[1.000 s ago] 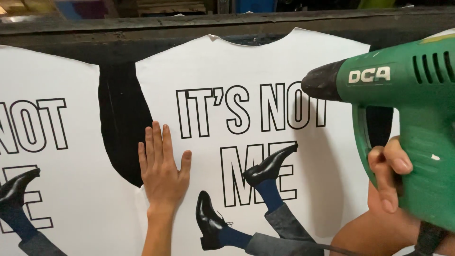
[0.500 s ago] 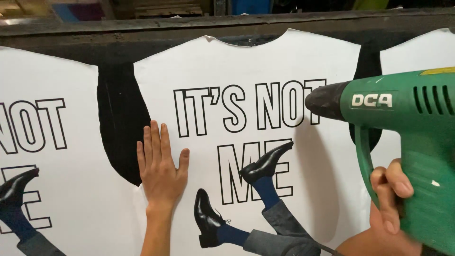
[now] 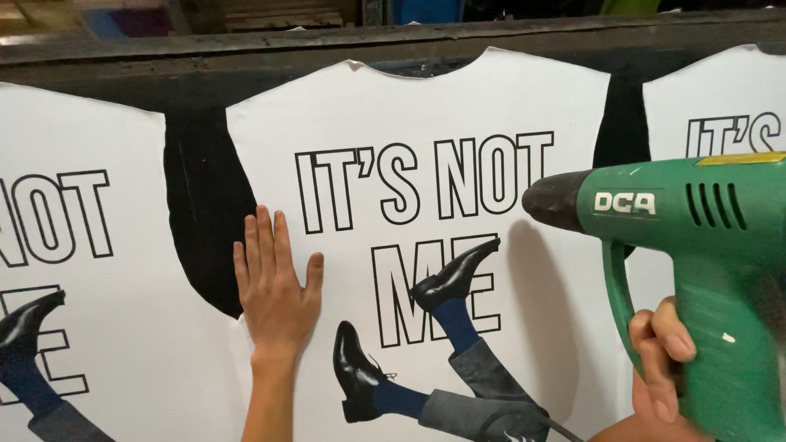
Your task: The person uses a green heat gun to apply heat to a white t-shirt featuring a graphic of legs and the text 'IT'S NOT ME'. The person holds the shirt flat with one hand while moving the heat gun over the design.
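Three white shirt-shaped printed sheets lie side by side across the dark board (image 3: 205, 205) in the head view: the left sheet (image 3: 74, 245) cut off at nine o'clock, the middle sheet (image 3: 426, 164) whole at centre, and the right sheet (image 3: 720, 115) showing only its upper corner at two o'clock. Each carries outlined black lettering; the left and middle ones also show printed legs in black shoes. Two hands are mine, and one tool is in use, a green heat gun (image 3: 696, 245).

My left hand (image 3: 274, 286) lies flat, palm down, at seven o'clock from the middle sheet's centre, pressing its left edge where white paper meets the black gap. Its fingers are straight and close together, pointing toward twelve o'clock, thumb spread out to the right.

My right hand (image 3: 663, 368) sits at four o'clock, wrapped round the heat gun's handle, one finger curled through the trigger guard. The gun's dark nozzle (image 3: 553, 200) points toward nine o'clock, hovering over the middle sheet's right side, just beside the lettering.
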